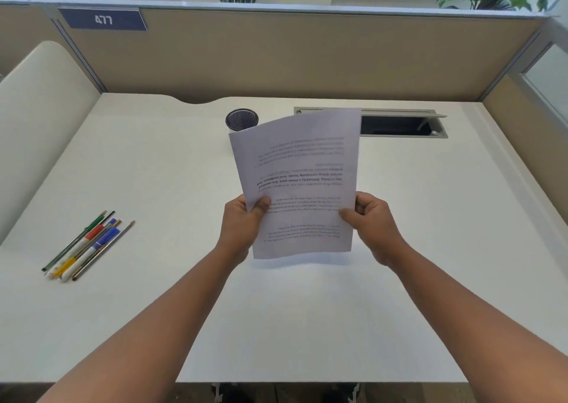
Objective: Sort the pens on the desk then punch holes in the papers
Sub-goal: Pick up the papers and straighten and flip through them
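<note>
Left hand and right hand grip papers between them.

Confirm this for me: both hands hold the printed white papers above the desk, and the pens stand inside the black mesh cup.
Not quite. The head view shows the pens lying in a row on the white desk, far left of the black mesh cup. Left hand and right hand do hold the printed white papers.

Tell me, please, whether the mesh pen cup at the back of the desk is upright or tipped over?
Upright: the mesh pen cup stands on its base with its round opening facing up, partly hidden behind the papers.
</note>
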Tool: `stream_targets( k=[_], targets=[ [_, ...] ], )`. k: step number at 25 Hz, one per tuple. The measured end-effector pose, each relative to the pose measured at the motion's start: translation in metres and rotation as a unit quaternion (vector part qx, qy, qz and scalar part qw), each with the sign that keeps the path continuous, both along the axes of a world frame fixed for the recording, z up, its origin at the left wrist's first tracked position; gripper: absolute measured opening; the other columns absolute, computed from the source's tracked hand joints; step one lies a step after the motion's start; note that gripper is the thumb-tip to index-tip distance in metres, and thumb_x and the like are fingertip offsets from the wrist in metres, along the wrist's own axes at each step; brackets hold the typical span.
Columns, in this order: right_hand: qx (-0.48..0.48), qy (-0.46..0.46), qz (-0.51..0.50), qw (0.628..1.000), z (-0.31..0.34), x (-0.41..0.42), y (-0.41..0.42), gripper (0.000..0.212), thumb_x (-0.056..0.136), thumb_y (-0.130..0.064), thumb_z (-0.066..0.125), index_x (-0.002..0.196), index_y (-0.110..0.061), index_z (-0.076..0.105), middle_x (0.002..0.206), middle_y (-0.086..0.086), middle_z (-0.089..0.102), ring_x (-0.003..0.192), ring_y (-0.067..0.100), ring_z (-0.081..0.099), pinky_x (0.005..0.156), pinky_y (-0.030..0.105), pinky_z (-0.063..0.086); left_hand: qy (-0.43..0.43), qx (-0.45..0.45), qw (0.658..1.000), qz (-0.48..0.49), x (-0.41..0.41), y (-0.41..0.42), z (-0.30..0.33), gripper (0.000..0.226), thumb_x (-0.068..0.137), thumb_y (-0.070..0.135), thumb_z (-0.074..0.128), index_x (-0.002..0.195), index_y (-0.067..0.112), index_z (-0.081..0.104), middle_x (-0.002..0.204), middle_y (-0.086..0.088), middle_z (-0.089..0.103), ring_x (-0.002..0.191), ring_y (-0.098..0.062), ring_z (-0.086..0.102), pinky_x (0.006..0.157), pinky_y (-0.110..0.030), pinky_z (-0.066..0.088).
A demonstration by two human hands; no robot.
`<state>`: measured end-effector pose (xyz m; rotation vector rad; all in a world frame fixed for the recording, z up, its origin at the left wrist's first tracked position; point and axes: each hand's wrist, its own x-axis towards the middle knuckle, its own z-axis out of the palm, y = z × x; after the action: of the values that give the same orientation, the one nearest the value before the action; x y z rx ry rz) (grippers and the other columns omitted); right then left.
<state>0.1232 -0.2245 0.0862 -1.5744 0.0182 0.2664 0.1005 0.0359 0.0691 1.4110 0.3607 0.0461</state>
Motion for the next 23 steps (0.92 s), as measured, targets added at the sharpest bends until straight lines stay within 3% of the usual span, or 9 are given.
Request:
stream_targets(
  k=[4,8,12,15,19,21,23],
  targets=[
    [0.084,0.108,-0.007,0.991,0.0,0.001,-0.014,0.014,0.089,-0.004,0.07,0.098,-0.013,0.076,0.101,0.008,0.078,0.083,0.02,0.068,0.07,0.028,0.05,0.033,-0.114,0.992,0.05,0.006,0.005,0.005,0.018,0.097,0.014,0.067,0.114,0.014,0.071,0.11,-0.001,0.079,0.1,-0.021,0.075,0.084,-0.04,0.059],
    [0.236,0.183,-0.001,0.954,-0.008,-0.013,0.002,0.021,0.081,-0.006,0.072,0.097,-0.018,0.078,0.112,0.009,0.076,0.098,0.022,0.072,0.077,0.028,0.057,0.043,-0.263,0.961,0.072,0.007,0.0,0.006,0.035,0.096,0.012,0.066,0.13,0.016,0.064,0.125,-0.004,0.074,0.113,-0.022,0.071,0.082,-0.039,0.062],
    [0.312,0.146,-0.043,0.938,-0.008,-0.02,0.04,0.036,0.09,0.002,0.065,0.122,-0.014,0.067,0.127,0.008,0.073,0.115,0.024,0.07,0.09,0.037,0.059,0.031,-0.319,0.945,0.061,0.005,-0.021,0.006,0.032,0.098,0.009,0.063,0.129,0.017,0.064,0.128,-0.007,0.072,0.117,-0.024,0.069,0.088,-0.043,0.061],
    [0.266,0.092,-0.086,0.956,-0.005,-0.017,0.048,0.031,0.097,0.006,0.058,0.122,-0.011,0.064,0.121,0.005,0.075,0.112,0.021,0.071,0.087,0.036,0.06,0.035,-0.336,0.939,0.07,0.003,-0.029,0.005,0.031,0.098,0.008,0.063,0.127,0.02,0.065,0.126,-0.006,0.073,0.115,-0.023,0.07,0.087,-0.042,0.061],
    [0.178,0.052,-0.092,0.978,0.004,-0.007,0.035,0.026,0.098,0.004,0.058,0.115,-0.012,0.069,0.116,0.006,0.076,0.108,0.024,0.072,0.09,0.041,0.06,0.091,-0.258,0.958,0.086,0.004,-0.025,0.003,0.041,0.094,0.013,0.07,0.132,0.022,0.057,0.124,-0.003,0.073,0.117,-0.026,0.067,0.083,-0.038,0.059],
    [0.133,0.041,-0.09,0.986,0.009,-0.002,0.022,0.025,0.097,0.004,0.059,0.113,-0.012,0.07,0.116,0.006,0.076,0.109,0.027,0.071,0.093,0.043,0.058,0.115,-0.134,0.975,0.132,0.009,-0.007,0.001,0.088,0.09,0.022,0.077,0.157,0.027,0.021,0.156,-0.009,0.045,0.138,-0.027,0.048,0.107,-0.043,0.045],
    [0.088,0.038,-0.079,0.992,0.01,-0.001,0.007,0.024,0.098,0.002,0.06,0.113,-0.012,0.07,0.115,0.005,0.077,0.109,0.027,0.072,0.093,0.043,0.059,0.106,0.014,0.982,0.155,0.017,0.025,0.003,0.126,0.081,0.036,0.085,0.16,0.031,-0.013,0.171,-0.006,0.003,0.155,-0.019,0.018,0.121,-0.04,0.02]
  ],
)
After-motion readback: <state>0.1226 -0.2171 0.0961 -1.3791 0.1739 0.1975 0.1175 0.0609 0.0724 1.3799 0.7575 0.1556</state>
